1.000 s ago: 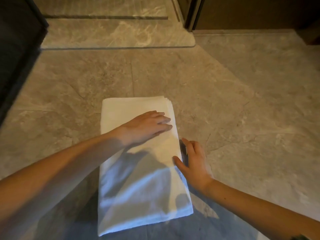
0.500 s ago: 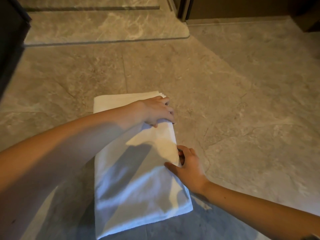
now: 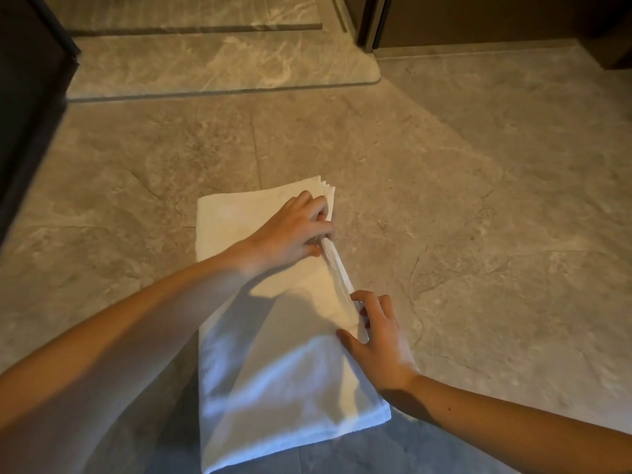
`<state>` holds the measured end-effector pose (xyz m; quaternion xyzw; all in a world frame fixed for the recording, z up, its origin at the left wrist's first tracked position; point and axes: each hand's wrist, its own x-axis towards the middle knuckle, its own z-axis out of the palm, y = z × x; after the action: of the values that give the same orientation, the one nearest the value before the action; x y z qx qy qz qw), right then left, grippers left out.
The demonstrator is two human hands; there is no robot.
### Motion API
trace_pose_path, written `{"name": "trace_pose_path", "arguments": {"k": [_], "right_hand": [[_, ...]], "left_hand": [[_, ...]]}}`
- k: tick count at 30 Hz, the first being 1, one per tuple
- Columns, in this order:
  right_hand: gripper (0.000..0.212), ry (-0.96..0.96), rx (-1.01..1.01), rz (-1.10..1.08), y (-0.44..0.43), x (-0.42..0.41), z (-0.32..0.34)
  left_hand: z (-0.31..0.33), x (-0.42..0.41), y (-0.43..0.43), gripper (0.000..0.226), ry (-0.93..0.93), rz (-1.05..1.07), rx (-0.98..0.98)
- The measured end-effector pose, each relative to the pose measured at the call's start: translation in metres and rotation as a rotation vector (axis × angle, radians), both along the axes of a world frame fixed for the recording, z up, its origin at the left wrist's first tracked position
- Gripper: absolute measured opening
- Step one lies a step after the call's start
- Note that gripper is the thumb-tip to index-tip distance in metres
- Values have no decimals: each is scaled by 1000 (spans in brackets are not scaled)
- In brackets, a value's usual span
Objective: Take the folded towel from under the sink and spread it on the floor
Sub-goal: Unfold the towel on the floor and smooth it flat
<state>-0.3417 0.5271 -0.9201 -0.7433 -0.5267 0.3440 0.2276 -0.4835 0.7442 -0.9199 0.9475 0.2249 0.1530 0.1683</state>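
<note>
A white folded towel lies lengthwise on the grey marble floor in front of me. My left hand reaches across its far right corner and pinches the top layer of the right edge, lifting it a little. My right hand sits lower on the same edge, thumb on top and fingers curled around the layers. Shadows of my arms fall over the near half of the towel.
A raised marble step with a rounded corner runs across the far side. A dark cabinet side stands at the left. A dark door frame and wall base stand at the far right.
My left hand went from lying flat on the towel to gripping its far right edge. My right hand closed its fingers on the edge lower down, and the top layer has started to lift.
</note>
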Motion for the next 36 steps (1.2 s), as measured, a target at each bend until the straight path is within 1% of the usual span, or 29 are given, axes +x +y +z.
{"name": "trace_pose_path", "arguments": {"k": [3, 9, 13, 15, 16, 18, 20, 24, 26, 27, 29, 31, 33, 34, 36], "right_hand": [[46, 0, 7, -16, 0, -2, 0], [36, 65, 11, -89, 4, -3, 0], [27, 108, -55, -80, 3, 0, 1], [18, 118, -91, -70, 4, 2, 2], [15, 120, -95, -74, 4, 3, 3], [14, 160, -78, -103, 5, 3, 6], [13, 237, -56, -138, 6, 1, 9], [12, 365, -77, -169, 7, -4, 14], [16, 391, -104, -189, 8, -6, 16], [18, 393, -107, -188, 7, -7, 17], [19, 391, -88, -178, 6, -8, 17], [22, 408, -73, -179, 5, -9, 18], [38, 407, -85, -173, 5, -9, 17], [50, 397, -84, -161, 5, -9, 16], [67, 394, -65, -118, 5, -8, 16]], "left_hand": [[-11, -10, -11, 28, -69, 106, -80], [-12, -12, -19, 21, -23, 253, -364], [-5, -7, -20, 2, -57, 367, -604], [-2, 0, -22, 18, -105, 459, -630], [-2, 3, -24, 22, -123, 501, -624], [-2, 7, -30, 17, -178, 556, -643], [-2, 6, -36, 21, -275, 580, -718], [-1, -1, -49, 50, -512, 653, -882], [-1, -3, -52, 61, -585, 686, -964], [-1, -3, -53, 63, -591, 687, -967], [-2, -5, -50, 62, -524, 640, -869], [-2, -7, -43, 53, -345, 536, -751], [-1, -10, -34, 43, -162, 457, -728], [0, -12, -30, 39, -114, 446, -746], [-1, -14, -25, 34, -105, 463, -761]]}}
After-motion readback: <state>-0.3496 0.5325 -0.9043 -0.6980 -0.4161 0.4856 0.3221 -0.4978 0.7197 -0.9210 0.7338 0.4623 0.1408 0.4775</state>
